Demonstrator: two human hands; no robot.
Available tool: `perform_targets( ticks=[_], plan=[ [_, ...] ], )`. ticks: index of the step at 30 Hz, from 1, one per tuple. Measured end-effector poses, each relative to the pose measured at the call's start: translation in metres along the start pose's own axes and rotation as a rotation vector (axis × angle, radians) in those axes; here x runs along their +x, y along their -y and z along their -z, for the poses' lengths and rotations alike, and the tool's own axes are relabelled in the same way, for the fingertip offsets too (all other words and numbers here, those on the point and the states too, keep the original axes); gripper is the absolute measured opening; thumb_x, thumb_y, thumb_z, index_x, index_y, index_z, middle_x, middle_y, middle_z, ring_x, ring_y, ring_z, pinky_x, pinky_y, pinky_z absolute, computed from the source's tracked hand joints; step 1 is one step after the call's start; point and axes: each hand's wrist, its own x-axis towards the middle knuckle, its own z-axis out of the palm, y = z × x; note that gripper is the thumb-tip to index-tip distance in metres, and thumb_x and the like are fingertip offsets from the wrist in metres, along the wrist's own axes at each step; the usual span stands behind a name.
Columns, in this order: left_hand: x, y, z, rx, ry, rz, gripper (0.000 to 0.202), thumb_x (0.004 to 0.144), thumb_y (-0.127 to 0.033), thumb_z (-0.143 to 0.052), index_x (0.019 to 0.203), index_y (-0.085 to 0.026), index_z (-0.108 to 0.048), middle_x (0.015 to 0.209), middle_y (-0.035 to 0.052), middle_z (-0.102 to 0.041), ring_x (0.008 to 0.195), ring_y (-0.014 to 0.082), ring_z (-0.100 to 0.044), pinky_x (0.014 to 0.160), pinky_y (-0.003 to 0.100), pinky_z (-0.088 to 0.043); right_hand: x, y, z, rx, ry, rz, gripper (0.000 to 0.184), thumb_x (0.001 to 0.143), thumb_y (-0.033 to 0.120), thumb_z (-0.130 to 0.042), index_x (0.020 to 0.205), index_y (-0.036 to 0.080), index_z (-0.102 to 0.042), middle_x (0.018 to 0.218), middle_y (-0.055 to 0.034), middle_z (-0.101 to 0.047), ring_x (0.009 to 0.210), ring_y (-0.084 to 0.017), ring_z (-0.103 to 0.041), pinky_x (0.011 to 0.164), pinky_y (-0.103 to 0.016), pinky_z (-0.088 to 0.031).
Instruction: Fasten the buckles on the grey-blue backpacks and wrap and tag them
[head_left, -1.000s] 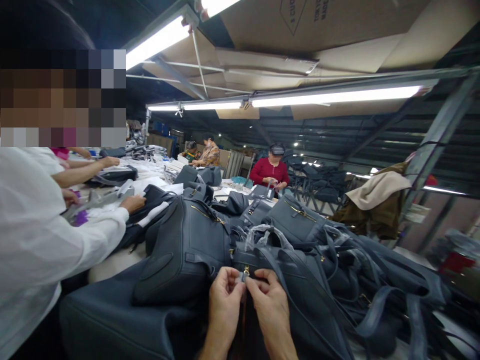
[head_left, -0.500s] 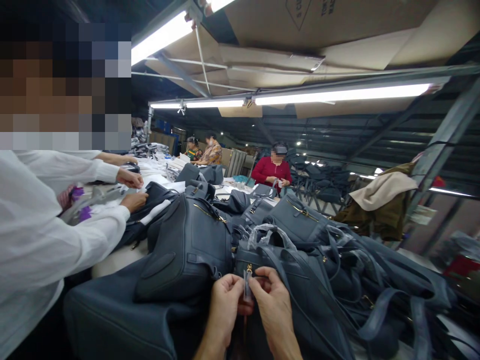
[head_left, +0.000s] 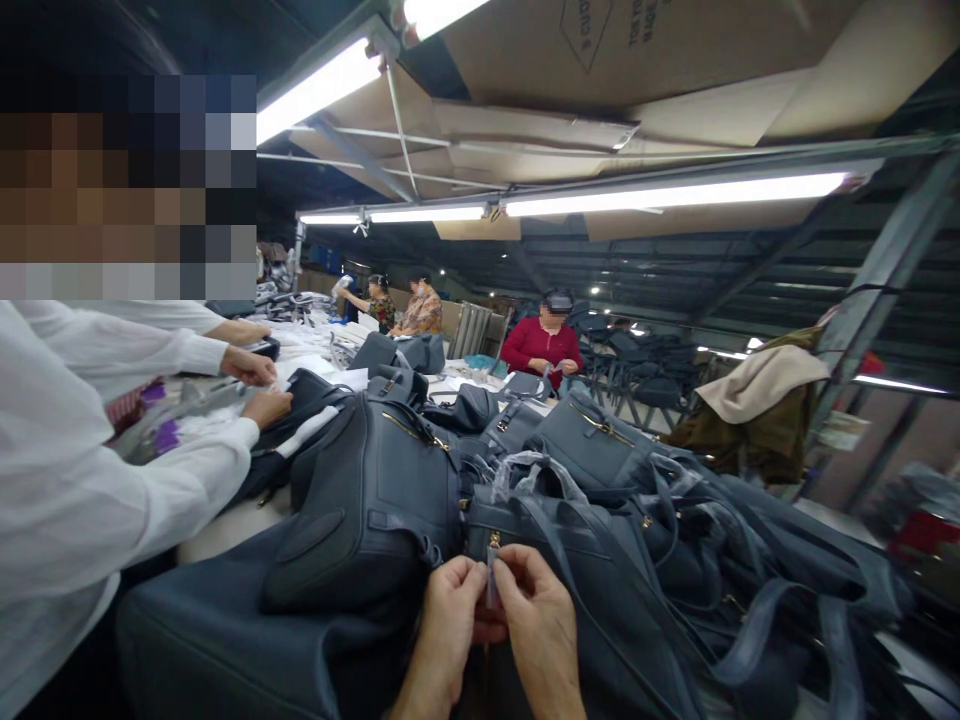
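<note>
My left hand [head_left: 448, 615] and my right hand [head_left: 538, 612] meet low in the middle of the head view, fingers closed in a pinch. Between their fingertips is a narrow zipper pull [head_left: 491, 582] that seems to have clear film around it. It hangs from a gold slider [head_left: 494, 541] on a dark blue-grey leather bag [head_left: 600, 545]. Crinkled clear plastic wraps the bag's handle [head_left: 574, 480] above. Close on the left stands another dark bag [head_left: 375, 490] with a gold zipper. My curled fingers hide the lower end of the pull.
More dark bags [head_left: 596, 445] and loose straps [head_left: 772, 620] crowd the table. At left, a co-worker in white sleeves [head_left: 172, 480] handles something small beside a dark bag. Across the table a person in red [head_left: 544, 345] works. A metal post [head_left: 885, 250] holds hanging cloths [head_left: 772, 390] at right.
My fingers have shifted slightly on the pull, the right ones closing in more. The view has moved a little. In the background, a person has raised an arm holding something pale.
</note>
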Motion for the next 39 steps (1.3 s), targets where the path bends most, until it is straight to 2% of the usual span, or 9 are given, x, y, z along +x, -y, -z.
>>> perform_targets(
  ticks=[4, 9, 13, 19, 24, 28, 33, 36, 39],
  plan=[
    [0.005, 0.009, 0.001, -0.023, -0.017, -0.031, 0.049, 0.058, -0.062, -0.072, 0.067, -0.017, -0.053, 0.054, -0.0025, -0.058, 0.045, 0.0124, -0.056, 0.044, 0.023, -0.047, 0.002, -0.002, 0.002, -0.058, -0.004, -0.022, 0.030, 0.075, 0.041, -0.060, 0.089, 0.018, -0.075, 0.088, -0.0086, -0.076, 0.081, -0.027, -0.070, 0.074, -0.032, -0.055],
    [0.009, 0.013, 0.000, -0.085, -0.028, -0.027, 0.044, 0.057, -0.055, -0.075, 0.063, -0.017, -0.052, 0.052, -0.0042, -0.055, 0.045, 0.0110, -0.054, 0.044, 0.023, -0.048, 0.002, -0.004, 0.003, -0.103, 0.028, -0.052, 0.034, 0.074, 0.042, -0.058, 0.093, 0.020, -0.076, 0.097, -0.0087, -0.076, 0.091, -0.028, -0.069, 0.085, -0.036, -0.053],
    [0.010, 0.012, 0.000, -0.058, -0.053, -0.021, 0.044, 0.056, -0.054, -0.075, 0.064, -0.017, -0.053, 0.053, -0.0029, -0.057, 0.047, 0.0108, -0.054, 0.043, 0.021, -0.048, 0.002, -0.007, 0.005, -0.048, 0.084, -0.070, 0.036, 0.076, 0.044, -0.059, 0.099, 0.019, -0.072, 0.096, -0.0084, -0.076, 0.089, -0.028, -0.069, 0.081, -0.035, -0.054],
    [0.003, -0.002, -0.003, 0.009, -0.050, 0.002, 0.051, 0.048, -0.056, -0.079, 0.063, -0.017, -0.051, 0.052, -0.0010, -0.062, 0.045, 0.0107, -0.057, 0.041, 0.018, -0.043, 0.003, -0.001, 0.009, 0.073, 0.115, -0.076, 0.039, 0.073, 0.041, -0.060, 0.103, 0.015, -0.062, 0.077, -0.0052, -0.072, 0.071, -0.023, -0.069, 0.064, -0.030, -0.055],
    [-0.003, -0.011, -0.009, 0.029, -0.069, -0.051, 0.057, 0.042, -0.060, -0.081, 0.060, -0.018, -0.047, 0.048, -0.0016, -0.061, 0.040, 0.0091, -0.053, 0.039, 0.017, -0.040, 0.010, 0.014, 0.007, -0.083, 0.023, -0.121, 0.038, 0.079, 0.048, -0.054, 0.101, 0.017, -0.058, 0.069, -0.0042, -0.073, 0.066, -0.023, -0.070, 0.061, -0.030, -0.053],
    [0.001, -0.006, -0.010, 0.019, -0.054, -0.090, 0.060, 0.042, -0.063, -0.082, 0.058, -0.018, -0.045, 0.044, -0.0036, -0.056, 0.039, 0.0079, -0.049, 0.039, 0.018, -0.040, 0.020, 0.013, 0.003, -0.215, -0.026, -0.082, 0.039, 0.074, 0.040, -0.062, 0.105, 0.017, -0.057, 0.063, -0.0013, -0.071, 0.063, -0.024, -0.069, 0.064, -0.031, -0.051],
    [0.007, 0.003, -0.005, -0.003, -0.044, -0.061, 0.056, 0.043, -0.059, -0.083, 0.064, -0.017, -0.053, 0.050, 0.0002, -0.062, 0.043, 0.0104, -0.055, 0.041, 0.018, -0.042, 0.026, 0.001, 0.003, -0.136, -0.015, -0.101, 0.041, 0.071, 0.034, -0.062, 0.107, 0.016, -0.057, 0.059, 0.0014, -0.069, 0.058, -0.023, -0.068, 0.059, -0.030, -0.050],
    [0.004, -0.001, -0.004, -0.024, -0.016, -0.024, 0.052, 0.048, -0.057, -0.081, 0.068, -0.015, -0.058, 0.058, 0.0023, -0.066, 0.049, 0.0122, -0.059, 0.046, 0.020, -0.047, 0.028, 0.001, 0.001, -0.154, -0.020, -0.116, 0.042, 0.072, 0.030, -0.060, 0.110, 0.014, -0.055, 0.060, 0.0010, -0.067, 0.059, -0.023, -0.067, 0.059, -0.031, -0.050],
    [-0.004, -0.010, -0.005, -0.027, -0.001, 0.006, 0.052, 0.050, -0.059, -0.078, 0.070, -0.015, -0.061, 0.058, 0.0009, -0.065, 0.050, 0.0131, -0.060, 0.048, 0.023, -0.050, 0.025, 0.009, -0.004, -0.182, -0.034, -0.130, 0.039, 0.074, 0.024, -0.057, 0.112, 0.014, -0.054, 0.064, -0.0002, -0.067, 0.062, -0.022, -0.066, 0.059, -0.030, -0.050]
  ],
)
